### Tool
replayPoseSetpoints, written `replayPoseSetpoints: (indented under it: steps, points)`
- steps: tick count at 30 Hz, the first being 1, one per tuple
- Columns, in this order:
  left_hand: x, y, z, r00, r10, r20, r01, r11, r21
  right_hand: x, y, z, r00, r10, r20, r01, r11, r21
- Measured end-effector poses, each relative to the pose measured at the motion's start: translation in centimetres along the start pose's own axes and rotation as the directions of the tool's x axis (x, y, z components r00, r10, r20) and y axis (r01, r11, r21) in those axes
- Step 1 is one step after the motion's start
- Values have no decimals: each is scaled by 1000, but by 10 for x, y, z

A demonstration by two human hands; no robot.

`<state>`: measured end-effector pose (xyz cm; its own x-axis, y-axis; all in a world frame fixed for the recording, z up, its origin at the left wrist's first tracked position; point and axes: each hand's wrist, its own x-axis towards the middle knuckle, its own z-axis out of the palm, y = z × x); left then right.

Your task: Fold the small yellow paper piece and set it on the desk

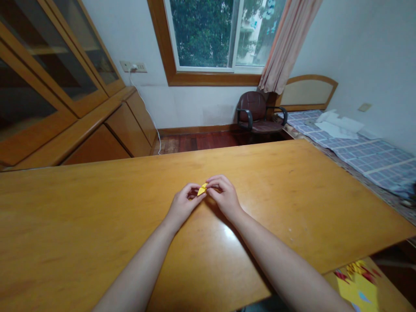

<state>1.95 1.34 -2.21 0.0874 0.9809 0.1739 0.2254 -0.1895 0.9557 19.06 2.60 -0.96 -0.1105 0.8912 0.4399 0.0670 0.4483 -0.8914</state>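
Note:
A small folded piece of yellow paper [202, 189] is held between both hands, just above the middle of the wooden table [107, 208]. My left hand [186, 202] pinches it from the left, with the thumb along its lower edge. From the right, the thumb and fingertips of my right hand [224, 195] close on its other end. Fingers hide part of the paper, so its full shape cannot be made out.
At the lower right, a lower surface holds yellow paper sheets [354, 290] and a pile of red and yellow pieces [357, 271]. Beyond the table stand an office chair [255, 110], a bed [364, 147] and a wooden cabinet [107, 141].

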Motion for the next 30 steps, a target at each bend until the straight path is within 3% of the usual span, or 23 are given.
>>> replayPoseSetpoints:
  steps: [9, 21, 30]
  points:
    - [0, 10, -2, 999, 9, 42, -19, 967, 253, 1, 0, 1, 998, -52, -27, 51, 997, -52]
    - [-2, 10, -1, 998, 54, -33, -44, 963, 264, 1, -4, 0, 999, -33, -39, 29, 994, -107]
    - [-1, 7, -2, 997, 14, -79, 2, 979, 204, -1, 0, 0, 996, 34, -80, -43, 993, -112]
